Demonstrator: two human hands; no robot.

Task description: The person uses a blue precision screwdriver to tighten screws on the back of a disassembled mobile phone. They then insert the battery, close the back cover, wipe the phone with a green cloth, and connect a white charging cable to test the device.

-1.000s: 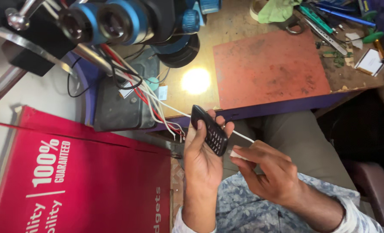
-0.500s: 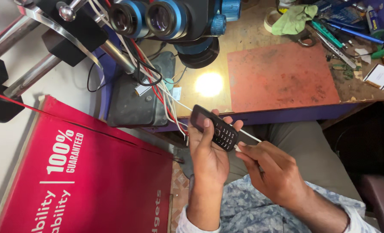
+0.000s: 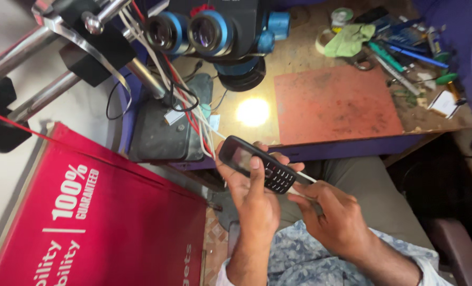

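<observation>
Your left hand [image 3: 254, 204] gripping a black keypad phone [image 3: 258, 164], thumb on its screen, your right hand [image 3: 334, 217] pinching the white cable [image 3: 306, 177] at its end, below the counter [image 3: 299, 74] edge.

the left hand [image 3: 254, 204] is raised palm-up from a bare forearm, fingers curled around what it holds and the thumb laid flat across the top. the right hand [image 3: 334, 217] sits just beside it, knuckles up, fingers bunched in a pinch at the fingertips [image 3: 298, 200], its wrist leaving a patterned sleeve.
</observation>
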